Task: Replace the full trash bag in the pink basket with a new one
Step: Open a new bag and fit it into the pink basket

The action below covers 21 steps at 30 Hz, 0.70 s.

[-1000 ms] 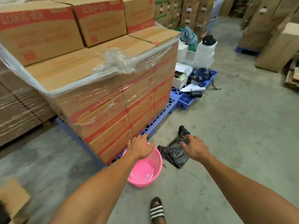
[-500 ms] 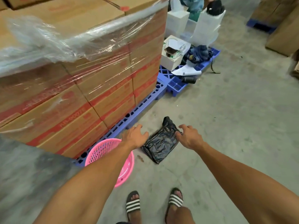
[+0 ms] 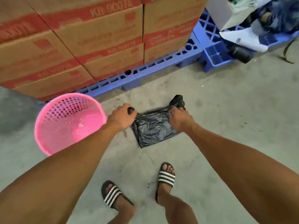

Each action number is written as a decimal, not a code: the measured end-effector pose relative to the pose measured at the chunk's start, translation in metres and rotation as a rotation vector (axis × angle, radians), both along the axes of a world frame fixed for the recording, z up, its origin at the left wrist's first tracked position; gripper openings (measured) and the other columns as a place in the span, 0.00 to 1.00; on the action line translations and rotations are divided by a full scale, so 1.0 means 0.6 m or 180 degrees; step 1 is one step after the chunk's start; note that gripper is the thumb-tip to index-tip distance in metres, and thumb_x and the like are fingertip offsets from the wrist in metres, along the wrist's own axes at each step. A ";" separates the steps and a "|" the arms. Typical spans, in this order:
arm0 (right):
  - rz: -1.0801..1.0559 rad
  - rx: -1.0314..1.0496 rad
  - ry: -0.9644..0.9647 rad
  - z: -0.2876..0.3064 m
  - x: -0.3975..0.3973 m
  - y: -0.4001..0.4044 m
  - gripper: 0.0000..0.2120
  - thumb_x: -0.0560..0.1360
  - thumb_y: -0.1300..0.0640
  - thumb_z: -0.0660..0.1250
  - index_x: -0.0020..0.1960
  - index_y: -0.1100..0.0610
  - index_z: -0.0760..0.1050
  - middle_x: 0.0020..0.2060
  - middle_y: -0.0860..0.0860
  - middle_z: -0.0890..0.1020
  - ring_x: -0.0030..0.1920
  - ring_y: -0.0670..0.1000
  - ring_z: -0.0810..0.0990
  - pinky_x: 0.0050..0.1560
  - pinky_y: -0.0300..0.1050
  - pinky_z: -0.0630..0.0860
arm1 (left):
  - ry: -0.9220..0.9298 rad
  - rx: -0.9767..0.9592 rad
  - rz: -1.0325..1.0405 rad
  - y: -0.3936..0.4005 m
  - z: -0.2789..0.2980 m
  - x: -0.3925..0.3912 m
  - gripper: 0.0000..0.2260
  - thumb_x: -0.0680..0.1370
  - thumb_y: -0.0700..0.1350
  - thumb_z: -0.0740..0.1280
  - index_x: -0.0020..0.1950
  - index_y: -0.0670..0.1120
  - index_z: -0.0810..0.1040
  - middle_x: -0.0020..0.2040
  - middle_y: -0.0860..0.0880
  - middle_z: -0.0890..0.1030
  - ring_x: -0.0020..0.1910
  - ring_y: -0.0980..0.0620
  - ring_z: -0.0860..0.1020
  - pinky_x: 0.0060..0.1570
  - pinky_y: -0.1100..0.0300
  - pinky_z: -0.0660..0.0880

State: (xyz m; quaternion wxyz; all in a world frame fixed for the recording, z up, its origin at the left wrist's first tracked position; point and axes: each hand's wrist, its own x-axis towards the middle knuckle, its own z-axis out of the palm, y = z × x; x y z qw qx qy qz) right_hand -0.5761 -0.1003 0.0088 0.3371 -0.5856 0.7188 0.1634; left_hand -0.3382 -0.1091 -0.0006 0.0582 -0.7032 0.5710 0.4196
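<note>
since the earlier frame both hands are lowered onto the black bag [image 3: 153, 128] — its near corners are gripped by left hand [image 3: 121, 117] and right hand [image 3: 179, 120] — with the pink basket [image 3: 53, 139] lying empty just left.

Left hand [image 3: 121, 116] and right hand [image 3: 178, 119] now closed on the top corners of the black bag [image 3: 153, 128], no longer just above it, pink basket [image 3: 53, 126] now seen tipped toward the camera

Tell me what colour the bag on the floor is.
Black, a glossy plastic bag, seen in the head view.
</note>
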 end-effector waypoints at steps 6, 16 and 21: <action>0.0389 -0.0026 0.0124 -0.289 -0.050 -0.062 0.23 0.78 0.55 0.58 0.72 0.53 0.65 0.68 0.59 0.69 0.67 0.64 0.68 0.67 0.61 0.67 | -0.0144 -0.0093 -0.0089 -0.012 -0.289 -0.029 0.24 0.76 0.55 0.61 0.72 0.52 0.67 0.69 0.43 0.74 0.66 0.39 0.73 0.63 0.47 0.72; 0.1808 -0.0757 0.1035 -0.629 -0.112 -0.172 0.25 0.77 0.60 0.59 0.73 0.49 0.61 0.73 0.53 0.66 0.74 0.59 0.61 0.70 0.61 0.62 | -0.0937 -0.0348 -0.1325 -0.097 -0.630 -0.066 0.30 0.79 0.56 0.59 0.79 0.53 0.54 0.79 0.49 0.61 0.79 0.41 0.51 0.76 0.40 0.47; 0.2423 -0.0776 0.1927 -0.671 -0.114 -0.189 0.17 0.79 0.56 0.57 0.68 0.50 0.71 0.62 0.52 0.79 0.68 0.57 0.72 0.73 0.68 0.40 | -0.1538 -0.0262 -0.1945 -0.111 -0.675 -0.062 0.22 0.77 0.58 0.63 0.68 0.50 0.72 0.65 0.46 0.78 0.66 0.44 0.74 0.72 0.41 0.57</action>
